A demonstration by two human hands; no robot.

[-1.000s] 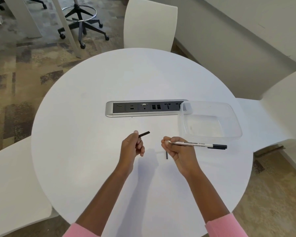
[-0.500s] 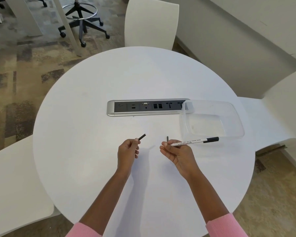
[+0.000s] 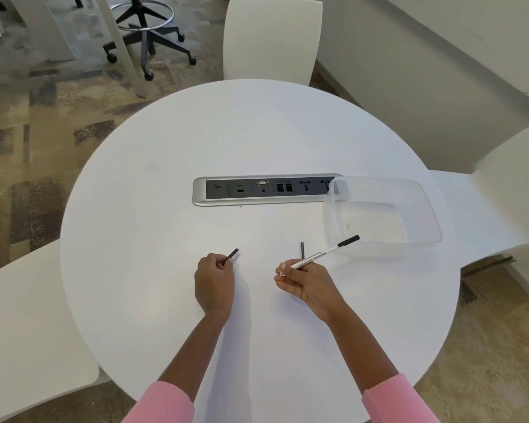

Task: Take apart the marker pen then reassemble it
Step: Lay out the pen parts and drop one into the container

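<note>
On table (image 3: 165,209), clear tub (image 3: 428,236) bare, left hand (image 3: 214,282) pinching cap (image 3: 230,257), right hand (image 3: 309,282) gripping marker (image 3: 321,254)

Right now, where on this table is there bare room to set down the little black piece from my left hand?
Bare room: the wide patch left of the left hand, out to the table edge, and the strip between both hands. Crowded: around the right hand, with the marker body, a small black rod and the clear container.

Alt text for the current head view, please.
Over a round white table, the left hand pinches a small black marker piece while the right hand holds the white marker barrel. Another black piece and a clear container sit nearby.
</note>
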